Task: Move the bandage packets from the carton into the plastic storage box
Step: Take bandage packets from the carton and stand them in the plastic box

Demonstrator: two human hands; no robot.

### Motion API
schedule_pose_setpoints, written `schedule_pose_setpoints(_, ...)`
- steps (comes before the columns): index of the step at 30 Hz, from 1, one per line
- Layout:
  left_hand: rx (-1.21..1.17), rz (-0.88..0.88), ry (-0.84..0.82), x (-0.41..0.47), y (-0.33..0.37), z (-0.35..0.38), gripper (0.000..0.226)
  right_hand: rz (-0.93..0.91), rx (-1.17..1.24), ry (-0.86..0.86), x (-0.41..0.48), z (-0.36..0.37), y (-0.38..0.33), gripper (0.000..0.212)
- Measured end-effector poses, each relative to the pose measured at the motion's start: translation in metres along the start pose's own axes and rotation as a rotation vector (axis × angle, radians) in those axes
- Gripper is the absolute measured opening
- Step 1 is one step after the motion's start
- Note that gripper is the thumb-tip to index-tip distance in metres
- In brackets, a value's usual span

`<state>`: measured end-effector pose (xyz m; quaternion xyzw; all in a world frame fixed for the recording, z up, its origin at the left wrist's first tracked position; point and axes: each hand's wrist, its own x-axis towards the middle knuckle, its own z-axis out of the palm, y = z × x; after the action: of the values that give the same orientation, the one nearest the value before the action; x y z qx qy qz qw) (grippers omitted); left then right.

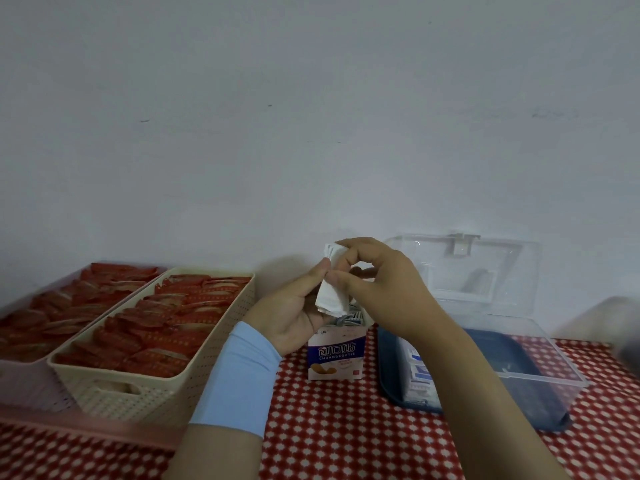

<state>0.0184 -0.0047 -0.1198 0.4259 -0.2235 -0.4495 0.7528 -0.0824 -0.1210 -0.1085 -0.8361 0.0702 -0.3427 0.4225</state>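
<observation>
While the box (564, 358) is holding some, my left hand (294, 313) and right hand (377, 278) are pinching packets (332, 297) above the part-full carton (337, 355).

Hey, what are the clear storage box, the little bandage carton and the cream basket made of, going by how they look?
Storage box: clear, glossy hard plastic; you can see through its walls and raised lid.
Carton: thin printed cardboard with a smooth finish and sharp folded edges.
Cream basket: probably moulded plastic, matte, with a regular perforated pattern and a cut-out handle.
</observation>
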Motion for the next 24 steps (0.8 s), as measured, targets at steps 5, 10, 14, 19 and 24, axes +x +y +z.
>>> schedule_pose_setpoints(5, -0.021, -0.057, -0.02, 0.0, 0.0, -0.005, 0.045, 0.031, 0.05, -0.032, 0.0, -0.003, 0.001, 0.014)
schedule_pose_setpoints(10, -0.008, -0.003, -0.008, 0.0, 0.002, -0.004, 0.038, 0.008, -0.172, -0.213, -0.006, -0.013, -0.011, 0.054)
schedule_pose_setpoints(14, 0.083, 0.019, -0.009, 0.004, 0.0, -0.001, 0.035, 0.001, -0.271, -0.232, -0.007, -0.016, -0.016, 0.059)
schedule_pose_setpoints(19, 0.071, -0.008, -0.084, 0.003, -0.004, 0.004, 0.035, 0.006, -0.211, -0.164, -0.009, -0.02, -0.014, 0.048)
schedule_pose_setpoints(24, 0.044, 0.023, -0.083, 0.005, -0.006, 0.007, 0.048, -0.031, -0.167, -0.174, -0.009, -0.018, -0.015, 0.053)
